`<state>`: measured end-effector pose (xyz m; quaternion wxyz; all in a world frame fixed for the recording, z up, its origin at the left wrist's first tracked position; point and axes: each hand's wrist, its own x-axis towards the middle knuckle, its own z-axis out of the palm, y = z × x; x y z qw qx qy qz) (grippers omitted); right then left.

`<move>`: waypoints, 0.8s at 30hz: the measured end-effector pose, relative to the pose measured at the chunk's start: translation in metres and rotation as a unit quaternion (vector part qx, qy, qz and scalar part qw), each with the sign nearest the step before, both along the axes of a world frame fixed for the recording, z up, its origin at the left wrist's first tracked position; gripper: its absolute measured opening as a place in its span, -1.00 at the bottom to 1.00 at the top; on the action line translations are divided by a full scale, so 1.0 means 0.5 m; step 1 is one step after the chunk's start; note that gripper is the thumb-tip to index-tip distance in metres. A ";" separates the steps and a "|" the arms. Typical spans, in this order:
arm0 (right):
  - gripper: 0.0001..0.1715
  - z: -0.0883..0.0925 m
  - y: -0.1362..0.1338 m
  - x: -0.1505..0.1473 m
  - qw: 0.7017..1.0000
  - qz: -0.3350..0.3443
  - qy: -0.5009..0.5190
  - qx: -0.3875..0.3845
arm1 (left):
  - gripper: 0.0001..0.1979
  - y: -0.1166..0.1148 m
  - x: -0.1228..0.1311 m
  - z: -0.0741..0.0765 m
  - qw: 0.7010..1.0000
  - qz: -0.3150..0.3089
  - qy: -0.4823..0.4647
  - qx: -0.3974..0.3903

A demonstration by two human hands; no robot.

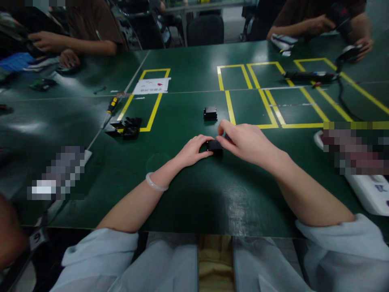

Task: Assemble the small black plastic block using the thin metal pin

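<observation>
A small black block-shaped part (215, 146) rests on the green table (182, 194) in front of me. My left hand (192, 151) grips its left side with curled fingers. My right hand (243, 140) pinches its right side from above, fingers closed over it. A second black part of the same kind (210, 113) sits alone a little farther back. A pale bracelet (154, 183) circles my left wrist.
Several black parts (127, 127) lie heaped to the left by a yellow-handled screwdriver (112, 106) and a white paper (151, 85). Yellow tape boxes (252, 95) mark the table. A white power strip (369, 190) lies right. Other people's hands (45, 40) work at the far edge, with a black tool (308, 75).
</observation>
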<state>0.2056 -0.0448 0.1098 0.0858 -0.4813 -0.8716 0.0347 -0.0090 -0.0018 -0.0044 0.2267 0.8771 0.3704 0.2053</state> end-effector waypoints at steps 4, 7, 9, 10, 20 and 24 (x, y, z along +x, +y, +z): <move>-0.65 -0.003 0.002 0.001 1.000 0.004 0.005 0.004 | -0.56 0.000 0.000 -0.001 1.000 0.003 -0.002 0.000; -0.67 -0.005 0.004 0.001 1.000 0.007 0.007 0.006 | -0.56 -0.001 0.000 0.001 1.000 0.005 0.001 -0.005; -0.67 -0.005 0.004 0.001 1.000 0.009 0.007 0.007 | -0.56 -0.002 0.001 0.002 1.000 0.004 0.001 -0.008; -0.67 -0.005 0.004 0.002 1.000 0.009 0.007 0.007 | -0.56 -0.002 0.001 0.003 1.000 0.005 0.002 -0.010; -0.64 -0.003 0.002 0.002 1.000 0.004 0.003 0.005 | -0.54 -0.002 0.001 0.004 1.000 0.005 0.002 -0.012; -0.68 -0.003 0.003 0.002 1.000 0.001 0.005 0.011 | -0.53 -0.003 0.001 0.006 1.000 0.002 0.003 -0.014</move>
